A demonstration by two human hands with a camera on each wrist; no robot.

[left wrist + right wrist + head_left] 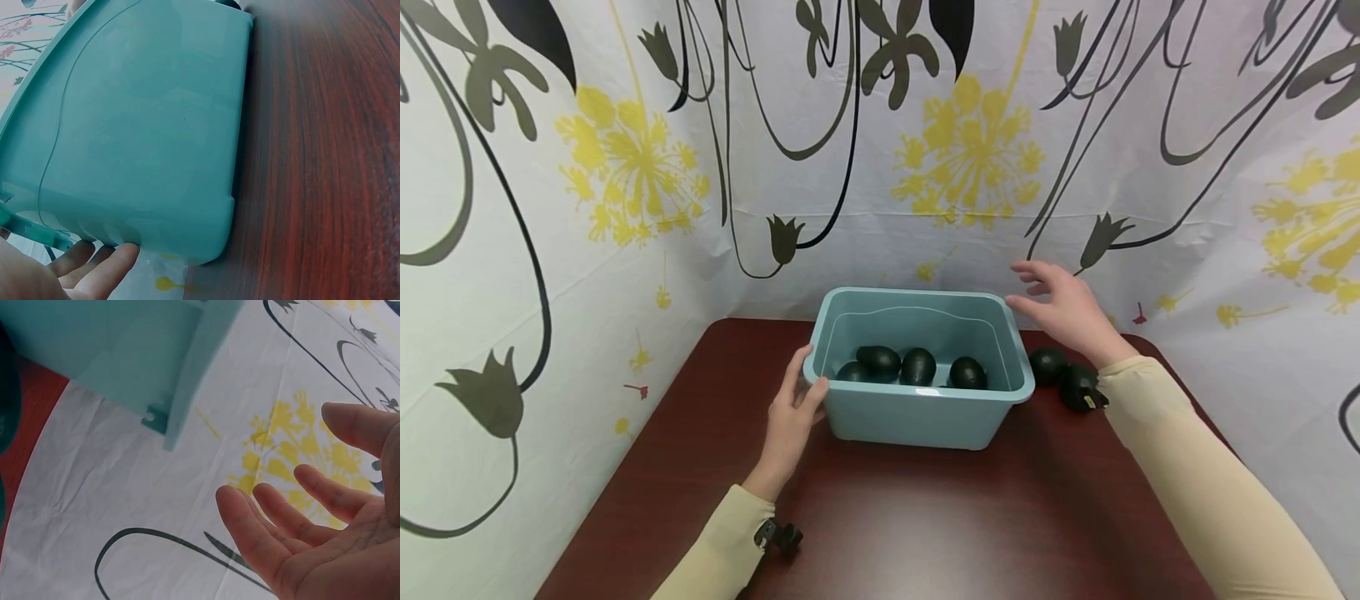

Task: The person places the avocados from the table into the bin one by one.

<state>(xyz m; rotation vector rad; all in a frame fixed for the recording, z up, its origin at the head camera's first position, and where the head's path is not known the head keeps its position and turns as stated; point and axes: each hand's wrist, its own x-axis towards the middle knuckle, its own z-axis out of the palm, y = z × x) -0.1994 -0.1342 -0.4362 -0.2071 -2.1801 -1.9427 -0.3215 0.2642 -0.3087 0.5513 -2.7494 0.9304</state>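
A light blue plastic bin (910,417) stands on the table, with several dark avocados (917,367) lying on its floor. My left hand (790,421) holds the bin at its left end, thumb near the front corner. In the left wrist view, the fingers (115,269) touch the bin's wall (144,125) just below the rim. Raised above the back right corner of the bin is my right hand (1063,312), fingers spread and nothing in them. Below the right wrist, two more dark avocados (1048,365) lie beside the bin, partly covered by the sleeve.
The dark red wooden table (880,517) reaches back to a white cloth (850,167) printed with grey and yellow flowers, which hangs behind it and along both sides. A small black device (781,537) is strapped to the left wrist.
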